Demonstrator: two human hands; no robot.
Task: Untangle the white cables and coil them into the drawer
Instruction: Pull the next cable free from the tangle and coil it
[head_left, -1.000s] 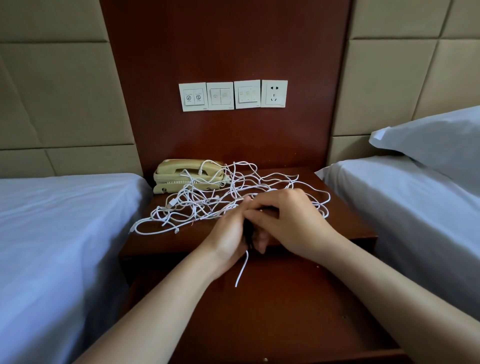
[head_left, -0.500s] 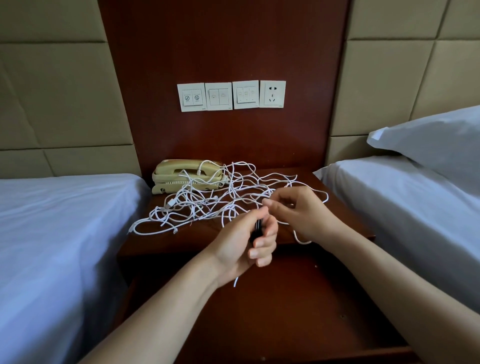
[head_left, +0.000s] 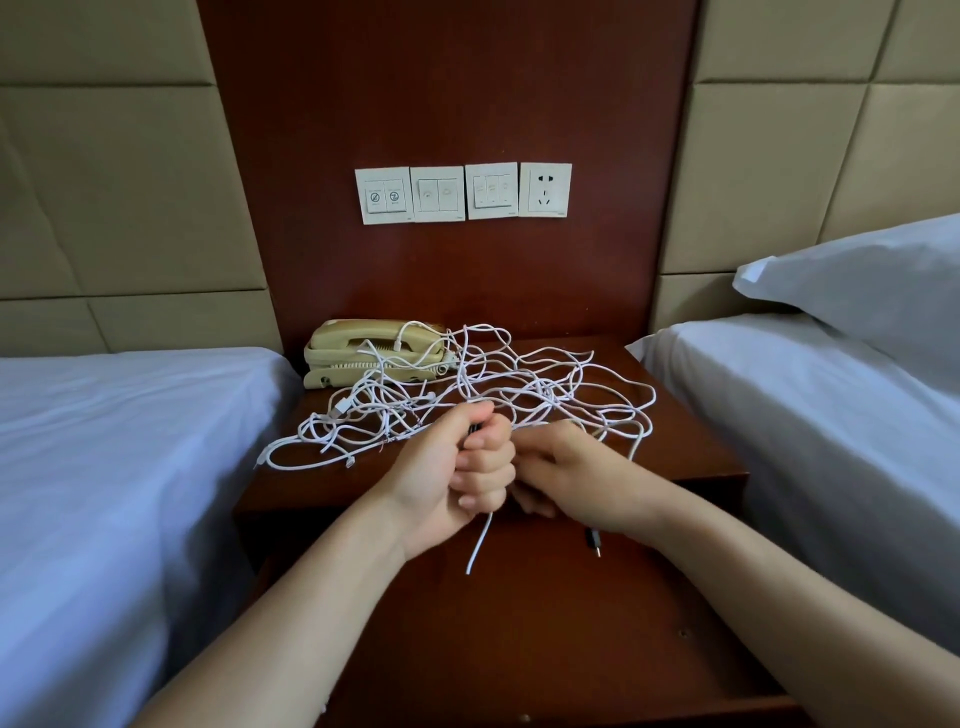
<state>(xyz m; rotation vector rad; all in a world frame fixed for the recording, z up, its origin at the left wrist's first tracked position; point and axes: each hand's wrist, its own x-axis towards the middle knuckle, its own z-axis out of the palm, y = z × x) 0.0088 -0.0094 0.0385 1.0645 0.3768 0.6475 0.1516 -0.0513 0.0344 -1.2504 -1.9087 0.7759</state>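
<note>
On the nightstand (head_left: 691, 415), beyond both hands, the white cables (head_left: 467, 384) sprawl crosswise; the left hand (head_left: 457, 467) fists 1 strand, tail hanging over the drawer (head_left: 519, 649); the right hand (head_left: 576, 478) hides its hold.

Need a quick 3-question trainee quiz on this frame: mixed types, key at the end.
1. True or false: some of the white cables lie draped over the telephone.
2. The left hand is: A) flat and open on the wood; B) gripping one of those cables, with a loose end hanging below the fist; C) lifting the handset.
3. Fill in: of the four wall plates, the power socket is the one furthest to the ____.

Key: 1 true; 2 B; 3 right.
</note>
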